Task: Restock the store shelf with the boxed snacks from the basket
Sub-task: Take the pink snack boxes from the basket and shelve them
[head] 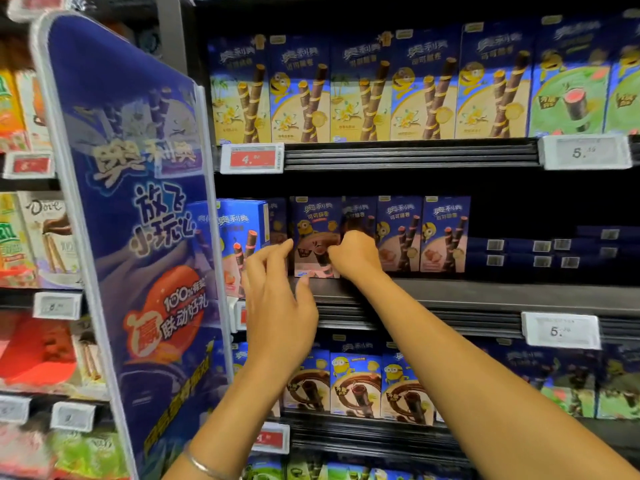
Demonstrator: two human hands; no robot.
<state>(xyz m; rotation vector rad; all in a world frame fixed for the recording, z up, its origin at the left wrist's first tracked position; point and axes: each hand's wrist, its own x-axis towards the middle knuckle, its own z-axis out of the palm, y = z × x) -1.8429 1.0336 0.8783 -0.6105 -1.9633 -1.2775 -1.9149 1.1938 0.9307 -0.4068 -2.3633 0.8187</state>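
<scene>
A dark blue and brown boxed snack (313, 223) stands upright on the middle shelf (450, 294), at the front of its row. My right hand (356, 254) is curled against the box's right edge and grips it. My left hand (277, 299) hovers just left of the box with fingers spread and relaxed, its thumb tip near the box's lower front corner. Two similar boxes (424, 233) stand to the right of it, and a lighter blue box (239, 233) to the left. The basket is out of view.
A tall blue promotional divider (131, 220) juts out at the left of the bay. Flat-lying dark boxes (540, 251) fill the right part of the middle shelf. Rows of boxes line the upper shelf (408, 155) and the lower shelf. Price tags (252, 158) clip to the shelf edges.
</scene>
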